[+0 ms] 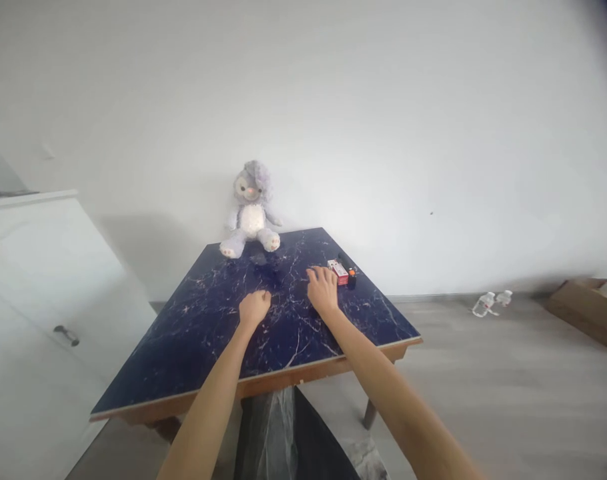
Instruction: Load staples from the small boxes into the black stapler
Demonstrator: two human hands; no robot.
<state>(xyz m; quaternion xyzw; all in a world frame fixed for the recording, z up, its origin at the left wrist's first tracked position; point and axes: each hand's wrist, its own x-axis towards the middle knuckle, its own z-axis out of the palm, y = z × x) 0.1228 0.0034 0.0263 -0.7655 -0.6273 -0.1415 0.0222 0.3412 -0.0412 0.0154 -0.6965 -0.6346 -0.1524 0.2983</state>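
The right hand (323,288) lies palm down over the right half of the table (183,347), its grip apart, fingers spread and pointing away from the person. Just beside it, on its right, sits the red-and-white box (339,273); I can't tell from here whether hand and box touch. Right next to the box is a small black thing (352,280) with an orange top, too small for me to make out.

The left hand (254,309) is well apart from the right one, near the middle of the table, its grip curled together in a loose fist. Whether anything is tucked inside, I can't see.

At the far edge, a fluffy pale toy (252,219) sits upright against the white wall (383,133), legs stretched out toward the person. The tabletop is dark blue with white veins, edged in wood. A white cabinet (33,280) stands to the left, and over on the right, clear bottles (485,305) lie on the grey floor (483,387) near a brown box-like thing (583,312).
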